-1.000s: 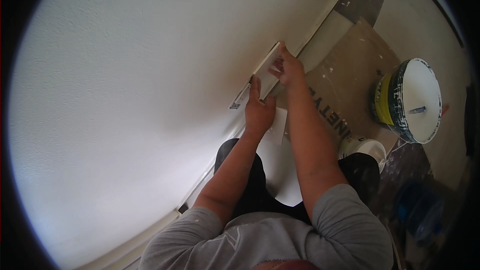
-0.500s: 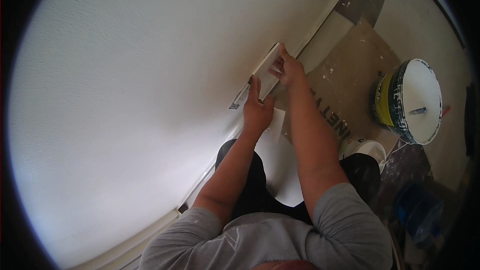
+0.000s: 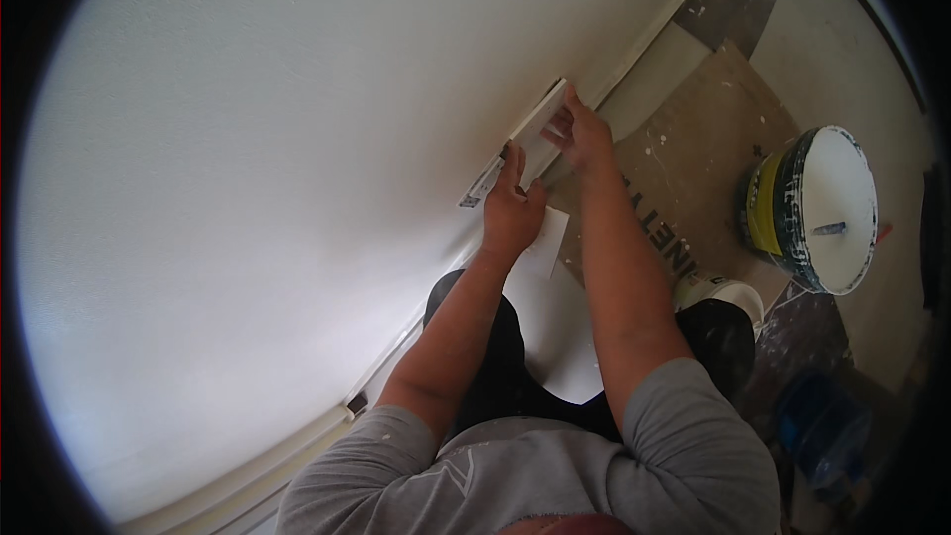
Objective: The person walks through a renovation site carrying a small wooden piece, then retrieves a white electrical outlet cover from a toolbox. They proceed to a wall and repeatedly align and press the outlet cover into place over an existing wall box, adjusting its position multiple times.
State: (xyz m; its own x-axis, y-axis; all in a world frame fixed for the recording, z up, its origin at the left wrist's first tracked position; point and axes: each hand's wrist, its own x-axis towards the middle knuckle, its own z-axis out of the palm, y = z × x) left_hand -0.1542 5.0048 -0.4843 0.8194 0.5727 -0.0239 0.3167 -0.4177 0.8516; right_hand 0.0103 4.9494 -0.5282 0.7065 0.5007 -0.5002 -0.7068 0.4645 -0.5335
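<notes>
Slightly farther forward, the white board

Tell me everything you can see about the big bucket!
The big bucket is round and dark green or black, probably plastic, with a yellow patch. White splashes cover its side and rim. It's open and white inside, where a bluish-grey stick shows. It stands upright at the right, by the brown sheet. Nobody's touching it.

Board: in the right grip. Wall: left of the grip — cardboard: right, bucket: farther right.
</notes>
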